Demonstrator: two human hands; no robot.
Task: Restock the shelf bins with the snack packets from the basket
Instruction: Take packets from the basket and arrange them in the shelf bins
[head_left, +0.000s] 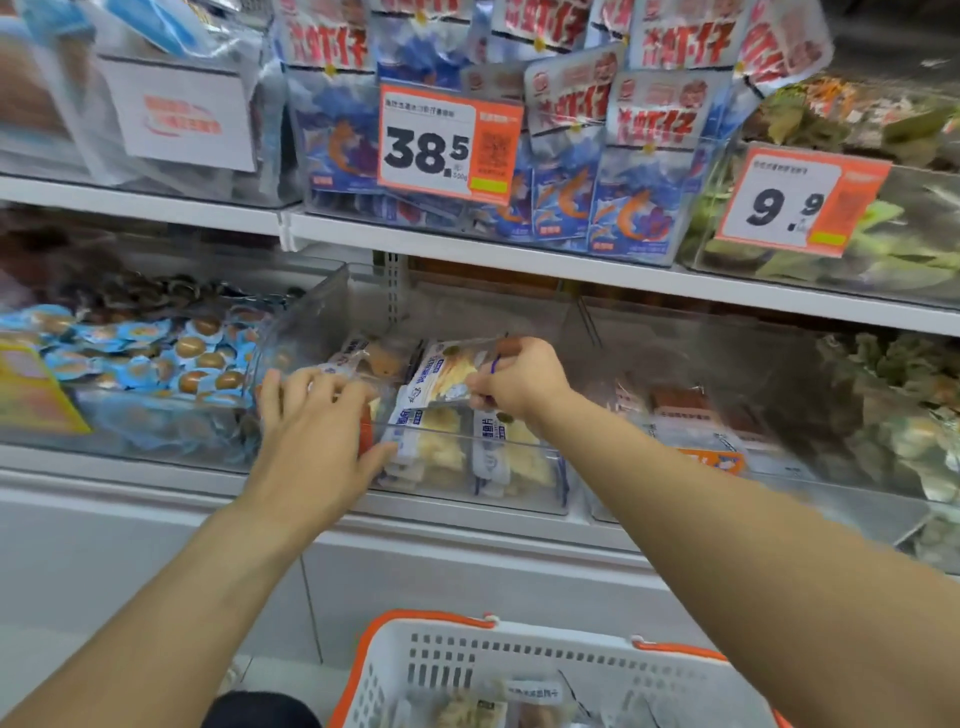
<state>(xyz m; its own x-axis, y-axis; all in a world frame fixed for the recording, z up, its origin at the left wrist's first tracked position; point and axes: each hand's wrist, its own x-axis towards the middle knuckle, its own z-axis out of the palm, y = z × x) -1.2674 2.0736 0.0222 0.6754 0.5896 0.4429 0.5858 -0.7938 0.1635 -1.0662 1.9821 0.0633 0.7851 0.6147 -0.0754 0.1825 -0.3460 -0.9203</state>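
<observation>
Both hands are inside the clear middle bin (467, 457) on the lower shelf (156, 483). The right hand (519, 376) pinches a white-and-blue snack packet (447, 376) by its right edge, thumb and curled fingers closed on the film, and holds it raised and tilted above the packets already standing in the bin. This packet's long axis runs from lower left to upper right, and nearly all of it lies to the left of the right grip, toward the other hand. The left hand (317, 421) lies with straight, spread fingers across the stock at the bin's left end, fingertips on a packet there and thumb against the front wall; it presses, it does not clasp anything.

Judging from this, the held packet needs to go down and slightly left, into the gap between the standing row and the left hand, so the right hand is the one placed to finish the drop while the left holds stock aside.

Down at the bottom edge, the white basket (519, 665) with orange rim holds more packets, well apart from both hands.
</observation>
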